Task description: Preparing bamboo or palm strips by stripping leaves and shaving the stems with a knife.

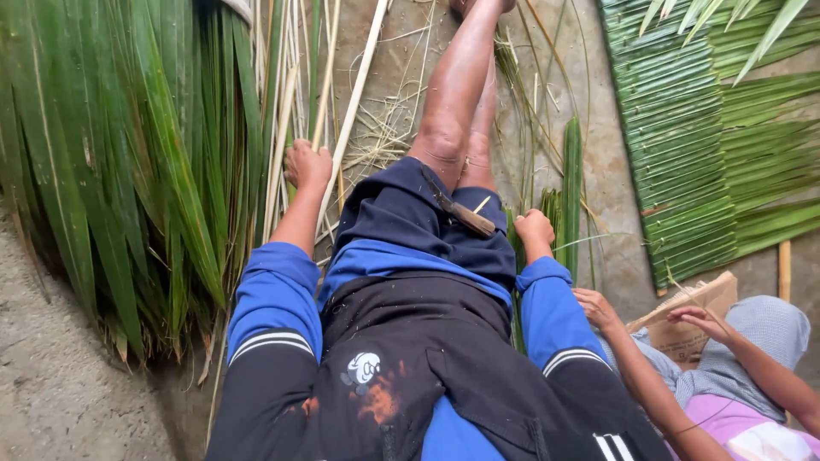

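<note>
I sit on the ground with my legs stretched out ahead. My left hand (307, 164) is closed around a pale stripped leaf stalk (352, 94) beside a big heap of green palm leaves (128, 162). My right hand (535, 230) is closed on a bunch of folded green leaf strips (571, 192) at my right hip. A knife with a wooden handle (458, 210) rests on my lap, on my dark blue shorts.
A woven mat of green leaf strips (683, 145) lies at the far right. Another person sits at the lower right; their hands (598, 307) hold a brown cardboard piece (690, 318). Dry fibres and stalks (389, 119) litter the ground.
</note>
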